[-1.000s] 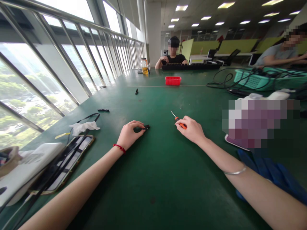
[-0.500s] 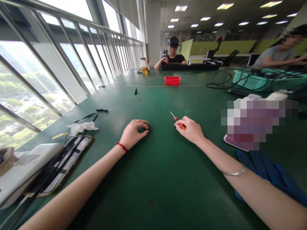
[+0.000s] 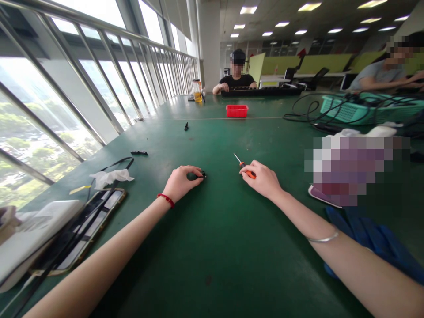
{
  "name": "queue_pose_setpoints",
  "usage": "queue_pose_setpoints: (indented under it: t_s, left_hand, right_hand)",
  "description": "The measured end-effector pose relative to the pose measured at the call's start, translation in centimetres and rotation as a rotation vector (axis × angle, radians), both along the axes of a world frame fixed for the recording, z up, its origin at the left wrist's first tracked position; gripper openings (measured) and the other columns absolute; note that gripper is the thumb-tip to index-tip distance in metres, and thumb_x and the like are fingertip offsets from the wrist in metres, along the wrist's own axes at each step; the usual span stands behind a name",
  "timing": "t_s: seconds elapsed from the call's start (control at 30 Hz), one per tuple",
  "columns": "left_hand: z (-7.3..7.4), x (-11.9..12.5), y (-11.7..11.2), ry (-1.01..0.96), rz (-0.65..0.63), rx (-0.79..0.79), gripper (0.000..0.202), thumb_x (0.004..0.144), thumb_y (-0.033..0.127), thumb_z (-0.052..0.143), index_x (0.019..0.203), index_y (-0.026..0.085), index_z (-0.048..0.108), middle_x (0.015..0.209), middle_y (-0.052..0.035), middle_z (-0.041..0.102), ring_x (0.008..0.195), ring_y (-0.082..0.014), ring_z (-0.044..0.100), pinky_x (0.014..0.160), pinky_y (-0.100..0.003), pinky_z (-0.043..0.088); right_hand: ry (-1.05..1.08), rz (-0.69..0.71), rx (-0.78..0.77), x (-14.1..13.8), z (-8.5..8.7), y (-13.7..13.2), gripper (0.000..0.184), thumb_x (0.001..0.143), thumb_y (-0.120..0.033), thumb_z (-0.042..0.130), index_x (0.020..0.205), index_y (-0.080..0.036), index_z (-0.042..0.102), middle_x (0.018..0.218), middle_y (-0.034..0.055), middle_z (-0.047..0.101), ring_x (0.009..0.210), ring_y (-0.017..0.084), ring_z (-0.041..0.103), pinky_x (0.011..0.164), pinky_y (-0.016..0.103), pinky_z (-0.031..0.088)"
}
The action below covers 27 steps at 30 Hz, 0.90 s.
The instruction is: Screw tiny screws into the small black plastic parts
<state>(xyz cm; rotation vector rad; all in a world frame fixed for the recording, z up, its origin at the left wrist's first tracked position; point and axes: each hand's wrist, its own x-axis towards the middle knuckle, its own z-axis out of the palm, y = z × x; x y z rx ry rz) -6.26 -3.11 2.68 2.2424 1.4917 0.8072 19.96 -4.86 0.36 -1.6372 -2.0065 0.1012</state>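
Observation:
My left hand point(image 3: 181, 182), a red cord at its wrist, pinches a small black part point(image 3: 203, 175) at the tabletop. Fingers hide much of this part, and its exact kind does not show. To the right, my right hand point(image 3: 263, 177) is closed around the orange and black handle of a screwdriver point(image 3: 243, 164). Its thin metal shaft points up and left, apart from the black part. Both hands rest low over the green table point(image 3: 212, 247). Farther off lie two more small black pieces, one at left point(image 3: 139, 153) and one nearer the middle point(image 3: 186, 126).
A red bin point(image 3: 236, 111) stands ahead. At left lie a phone-like device point(image 3: 96, 229), cables and crumpled tissue point(image 3: 111, 178). Blue gloves point(image 3: 374, 238) lie beside my right forearm, and a green basket point(image 3: 344, 110) with black cables stands beyond. Two people sit across.
My left hand has shifted slightly left with the black part, which has turned a little in its fingers. The right hand keeps the screwdriver almost in place. The view has moved slightly.

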Motion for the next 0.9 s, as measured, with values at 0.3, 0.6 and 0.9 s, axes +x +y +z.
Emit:
queue_pose_setpoints:
  t_s: [0.3,0.6,0.9]
  left_hand:
    - [-0.7,0.1,-0.3,-0.004,0.016,0.086,0.016,0.070,0.033,0.062,0.075,0.020,0.071,0.093,-0.0039,0.071,0.085,-0.0203,0.065,0.086,-0.035,0.050]
    - [1.5,-7.1,-1.4,0.065,0.289,0.076,0.019,0.068,0.036,0.063,0.075,0.019,0.069,0.094,-0.0031,0.071,0.088,-0.0224,0.065,0.090,-0.034,0.047]
    - [2.3,-12.0,-3.7,0.239,0.515,0.051,0.029,0.069,0.043,0.062,0.083,0.019,0.070,0.090,-0.0012,0.070,0.089,-0.0220,0.060,0.078,-0.029,0.045]
  right_hand:
    - [0.001,0.005,0.001,0.0,0.0,0.0,0.021,0.080,-0.032,0.049,0.084,-0.027,0.069,0.081,-0.0002,0.055,0.063,0.011,0.050,0.052,0.023,0.031]
    - [-0.012,0.006,-0.009,0.0,0.0,-0.1,0.022,0.081,-0.033,0.048,0.085,-0.027,0.069,0.081,-0.0002,0.055,0.065,0.012,0.052,0.052,0.023,0.032]
    - [-0.010,-0.003,-0.048,-0.2,0.3,-0.2,0.024,0.081,-0.034,0.046,0.087,-0.027,0.068,0.083,-0.0002,0.054,0.068,0.012,0.052,0.054,0.024,0.033]
